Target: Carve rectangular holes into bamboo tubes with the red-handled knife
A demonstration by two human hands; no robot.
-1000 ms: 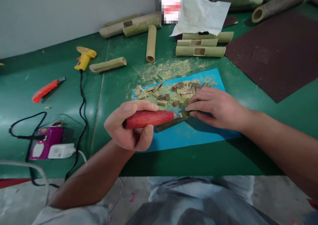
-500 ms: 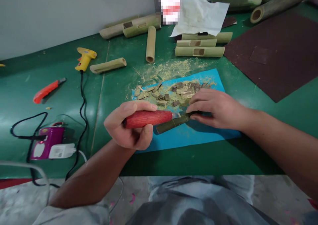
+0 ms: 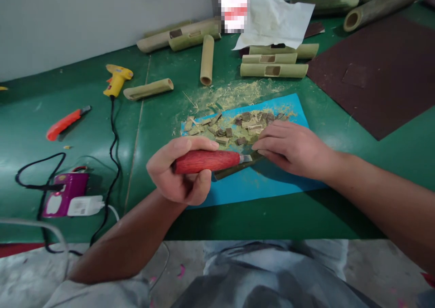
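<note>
My left hand (image 3: 181, 172) is closed round the red wooden handle of a carving knife (image 3: 208, 162), whose short metal blade points right, just above a dark green bamboo piece (image 3: 226, 173). My right hand (image 3: 292, 149) is closed on the right end of that bamboo piece, fingers pressed together over it. The piece lies slanted on a blue sheet (image 3: 238, 192), partly hidden by the knife handle and by my fingers. Bamboo chips (image 3: 222, 141) and sawdust lie on the sheet behind both hands.
On the green table (image 3: 170, 117) are a yellow glue gun (image 3: 116, 81), an orange utility knife (image 3: 66, 123) and a purple power strip (image 3: 70, 188) with cords at left. Cut bamboo tubes (image 3: 273, 70) lie at the back, near a white paper (image 3: 273, 22). A brown sheet (image 3: 377, 76) lies right.
The knife in my left hand has moved slightly right, and its blade now overlaps the bamboo piece. My right hand has shifted a little left and its grip stays closed.
</note>
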